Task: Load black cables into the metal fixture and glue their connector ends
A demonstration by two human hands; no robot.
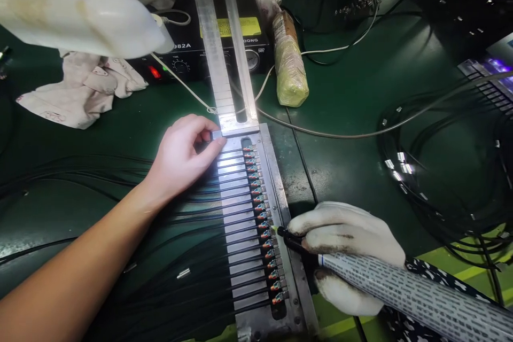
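A long metal jig (246, 256) holds a row of black cables (208, 214) side by side. Their stripped ends, with small orange and blue wires and metal connectors (262, 215), lie over a slot. My bare left hand (185, 155) pinches the jig's upper left corner between thumb and fingers. In a stained white glove, my right hand (348, 251) grips a dispensing syringe (360, 272) with a print-covered barrel and black front. Its greenish tip is at the connectors around the middle of the row, apparently touching or just above one; I cannot tell which.
A black dispenser controller (184, 59) stands behind the jig, below a white lamp (92, 21). Nearby are a crumpled cloth (84, 88) and a plastic-wrapped yellowish bundle (290, 72). Coiled black cables (404, 181) lie at right. A thin hose (344, 132) crosses the green table.
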